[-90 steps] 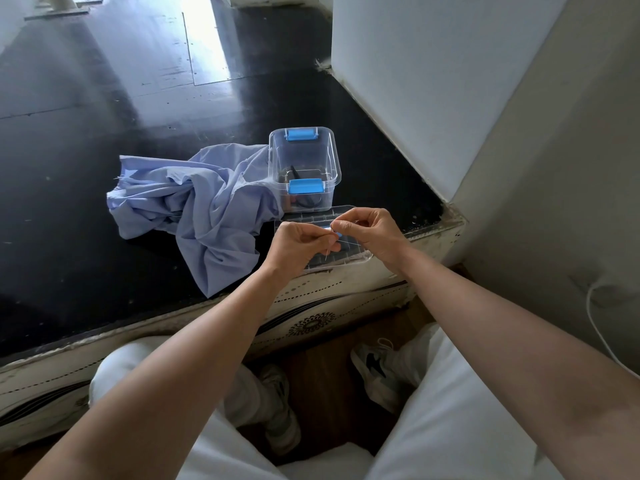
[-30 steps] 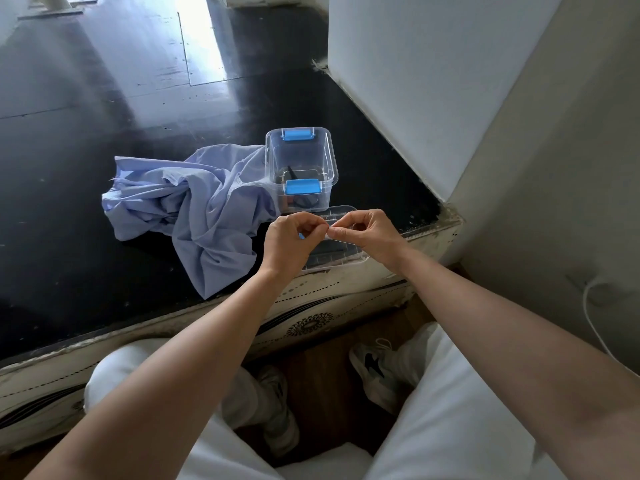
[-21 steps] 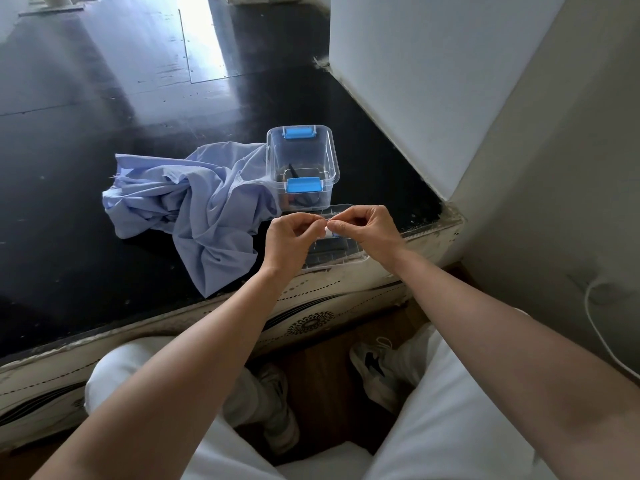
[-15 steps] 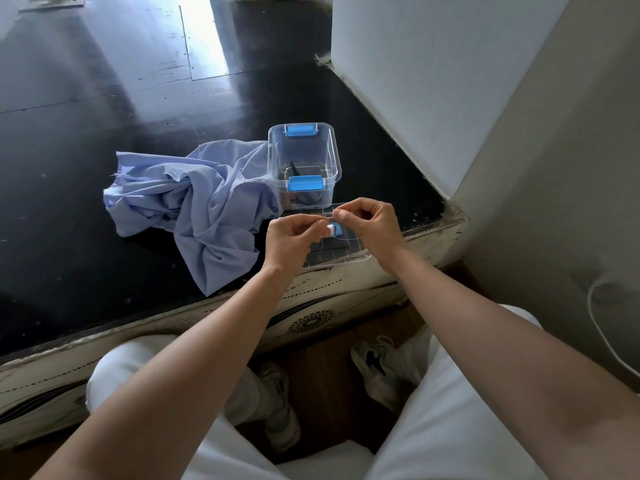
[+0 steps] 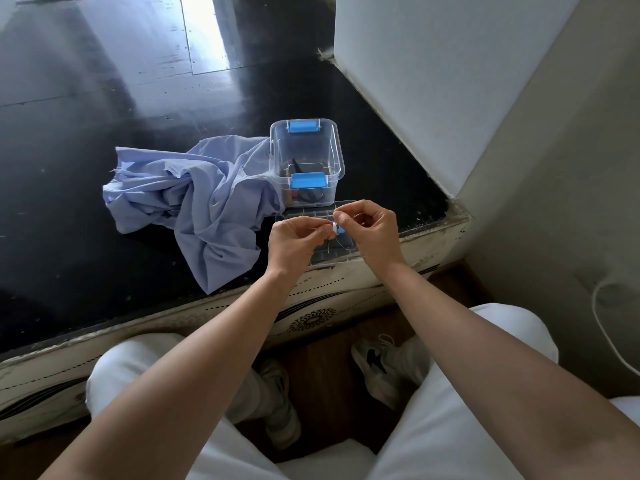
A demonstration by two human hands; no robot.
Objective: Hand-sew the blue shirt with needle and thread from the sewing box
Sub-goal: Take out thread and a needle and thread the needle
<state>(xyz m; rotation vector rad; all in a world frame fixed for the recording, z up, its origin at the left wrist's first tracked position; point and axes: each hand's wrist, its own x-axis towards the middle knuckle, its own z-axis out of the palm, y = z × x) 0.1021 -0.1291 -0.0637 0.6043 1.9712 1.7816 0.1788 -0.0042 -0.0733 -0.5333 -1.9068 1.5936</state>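
Fingertips parted since a second ago: spool (image 5: 336, 230) now shows between them. Left hand (image 5: 297, 239) pinches spool, right hand (image 5: 371, 230) pinches thread (image 5: 327, 244) (needle too small to see). Blue shirt (image 5: 194, 199) lies crumpled beside sewing box (image 5: 307, 157), reaching front edge of surface (image 5: 69, 237). I read this as thread prep, no stitching yet.

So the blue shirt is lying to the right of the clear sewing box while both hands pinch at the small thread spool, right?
No: the head view shows the blue shirt lying to the left of the clear sewing box, against its side. The left hand and right hand do pinch at the thread spool.
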